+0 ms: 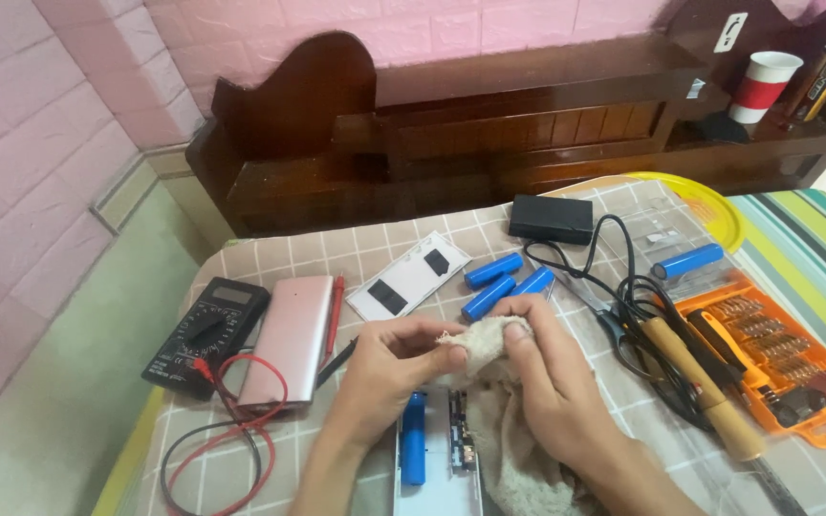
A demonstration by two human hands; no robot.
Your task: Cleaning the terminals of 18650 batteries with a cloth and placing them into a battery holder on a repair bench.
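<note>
Head view, lower centre: both hands pinch a beige cloth (483, 346). Left hand (389, 368) has fingers curled shut on its left edge; right hand (545, 368) has fingers closed over the top, cloth bunched between the fingertips and trailing down under the right palm. Directly below: white tray (437, 483) holding a blue cell (415, 438). Three more blue cells (504, 284) lie just above the hands.

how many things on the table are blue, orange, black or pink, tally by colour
blue battery cells: 5, three in a cluster, one by the clear case, one in the white tray
orange bit set case: 1
black box and black multimeter: 2
pink power bank shell: 1
total: 9
</note>
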